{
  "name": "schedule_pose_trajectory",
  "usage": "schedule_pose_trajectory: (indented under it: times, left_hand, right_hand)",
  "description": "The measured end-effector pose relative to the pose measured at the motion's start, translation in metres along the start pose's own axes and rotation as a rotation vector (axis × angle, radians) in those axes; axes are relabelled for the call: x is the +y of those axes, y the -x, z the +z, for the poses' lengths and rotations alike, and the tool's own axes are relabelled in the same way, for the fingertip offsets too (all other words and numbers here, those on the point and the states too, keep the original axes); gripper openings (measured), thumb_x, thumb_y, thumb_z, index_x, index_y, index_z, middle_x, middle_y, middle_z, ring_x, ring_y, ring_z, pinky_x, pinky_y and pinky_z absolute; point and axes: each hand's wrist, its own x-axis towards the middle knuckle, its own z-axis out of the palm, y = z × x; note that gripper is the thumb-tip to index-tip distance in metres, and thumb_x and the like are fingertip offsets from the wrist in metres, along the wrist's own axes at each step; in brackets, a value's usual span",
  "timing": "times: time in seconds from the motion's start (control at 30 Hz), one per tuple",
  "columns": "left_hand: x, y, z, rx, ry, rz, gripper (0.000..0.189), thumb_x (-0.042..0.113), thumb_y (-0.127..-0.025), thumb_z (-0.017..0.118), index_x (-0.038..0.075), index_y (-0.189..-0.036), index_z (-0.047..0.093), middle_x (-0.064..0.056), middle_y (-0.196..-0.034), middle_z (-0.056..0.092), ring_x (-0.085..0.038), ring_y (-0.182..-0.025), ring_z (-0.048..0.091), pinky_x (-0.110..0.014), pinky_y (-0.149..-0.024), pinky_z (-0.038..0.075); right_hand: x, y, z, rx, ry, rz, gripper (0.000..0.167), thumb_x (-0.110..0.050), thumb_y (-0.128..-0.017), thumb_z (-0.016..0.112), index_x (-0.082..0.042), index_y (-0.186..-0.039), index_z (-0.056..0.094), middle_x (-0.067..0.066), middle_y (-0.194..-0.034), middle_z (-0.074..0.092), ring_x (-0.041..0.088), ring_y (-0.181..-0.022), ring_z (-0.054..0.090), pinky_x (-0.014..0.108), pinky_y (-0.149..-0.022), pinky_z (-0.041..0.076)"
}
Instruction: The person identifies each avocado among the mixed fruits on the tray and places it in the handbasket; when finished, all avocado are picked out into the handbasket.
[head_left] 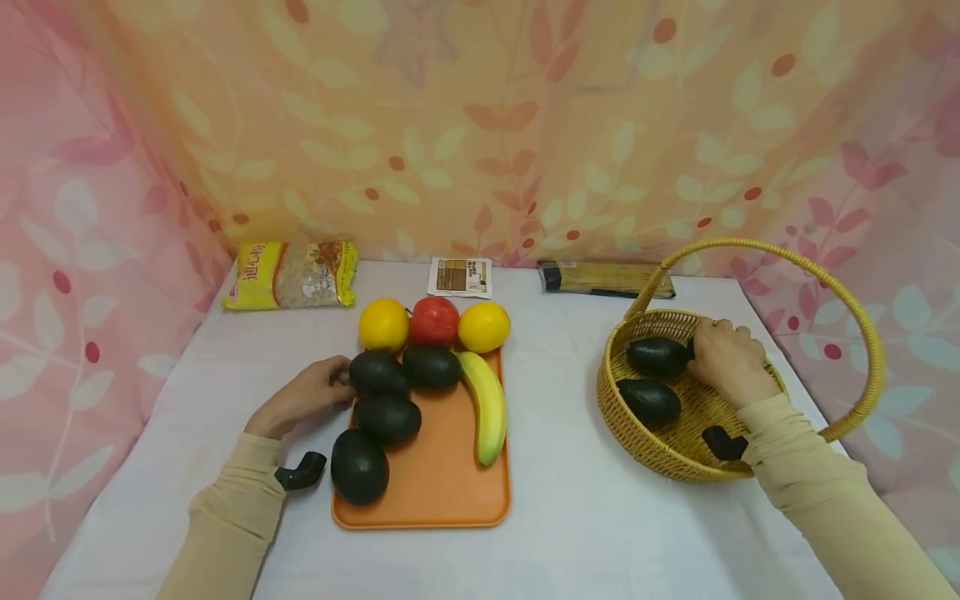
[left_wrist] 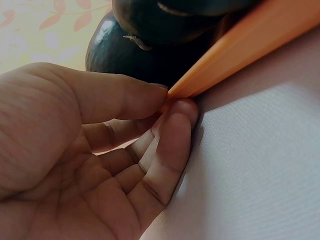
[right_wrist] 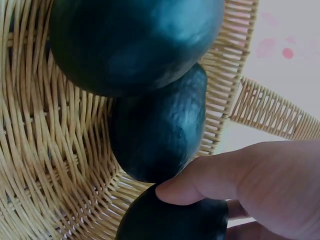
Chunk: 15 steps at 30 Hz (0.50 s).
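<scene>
An orange tray (head_left: pixel 450 492) carries several dark avocados (head_left: pixel 387 418), a banana (head_left: pixel 487 408), a red apple (head_left: pixel 434 321) and two yellow lemon-like fruits (head_left: pixel 483 326). My left hand (head_left: pixel 311 392) is at the tray's left side; in the left wrist view its thumb and fingers pinch the tray's edge, just below the avocados. Over at the right, my right hand (head_left: pixel 729 357) reaches into a wicker basket (head_left: pixel 626 442) and grips an avocado (right_wrist: pixel 165 217), mostly hidden by the hand in the head view. Two more avocados (head_left: pixel 649 402) lie beside it in the basket.
Along the back lie a yellow food bag (head_left: pixel 292 275), a small white packet (head_left: pixel 460 277) and a dark-ended flat pack (head_left: pixel 607 278). The basket's tall handle (head_left: pixel 862 333) arches over my right forearm. Patterned curtains (head_left: pixel 480 125) enclose the white table (head_left: pixel 558 483).
</scene>
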Motion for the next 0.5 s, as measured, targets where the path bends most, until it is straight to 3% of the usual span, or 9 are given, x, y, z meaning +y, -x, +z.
schedule_pose_trajectory:
  times: [0.23, 0.5]
  left_hand:
    - [0.0002, 0.0004, -0.0007, -0.005, -0.009, -0.001, 0.036, 0.013, -0.090, 0.062, -0.004, -0.120, 0.052, -0.013, -0.094, 0.062, -0.020, -0.081, 0.057, -0.030, -0.074, 0.049]
    - [-0.0002, -0.0009, 0.0007, 0.002, -0.013, 0.017, 0.035, 0.012, -0.089, 0.062, -0.005, -0.119, 0.052, -0.013, -0.093, 0.062, -0.018, -0.080, 0.057, -0.028, -0.072, 0.049]
  right_hand:
    - [0.0044, -0.0034, 0.0055, -0.045, -0.036, 0.019, 0.033, -0.009, -0.079, 0.064, 0.013, -0.098, 0.048, 0.043, -0.098, 0.053, 0.063, -0.086, 0.053, 0.068, -0.063, 0.045]
    - [0.0058, -0.0105, 0.0089, -0.092, -0.014, -0.029, 0.026, -0.002, -0.078, 0.062, 0.012, -0.098, 0.053, 0.042, -0.099, 0.057, 0.060, -0.085, 0.058, 0.064, -0.060, 0.048]
